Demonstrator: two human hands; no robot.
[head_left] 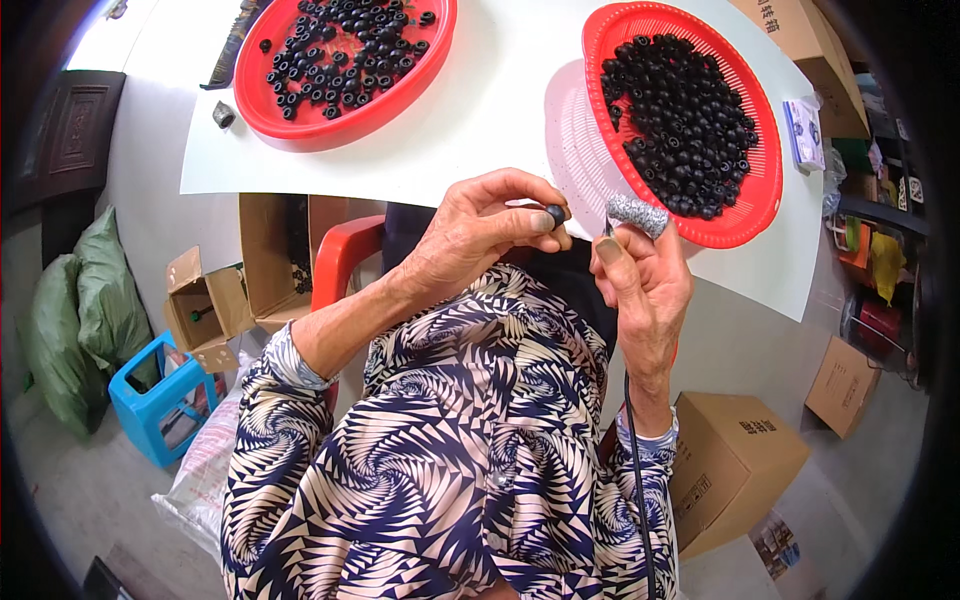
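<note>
My left hand [480,235] pinches a small black round part [555,213] between thumb and forefinger, just off the near edge of the white table [480,110]. Close beside it, my right hand [645,280] grips a thin tool with a grey wrapped handle [638,214], its tip pointing at the part; a black cord [635,470] runs down my forearm. A red tray [400,95] at the far left holds several black parts. A red slotted basket [765,190] at the right is heaped with many more.
A small dark part [223,115] lies on the table's left side. A red chair [340,260] shows beneath me. Cardboard boxes [730,465] stand on the floor left and right, with a blue stool [150,405] and green sacks [85,310] at the left.
</note>
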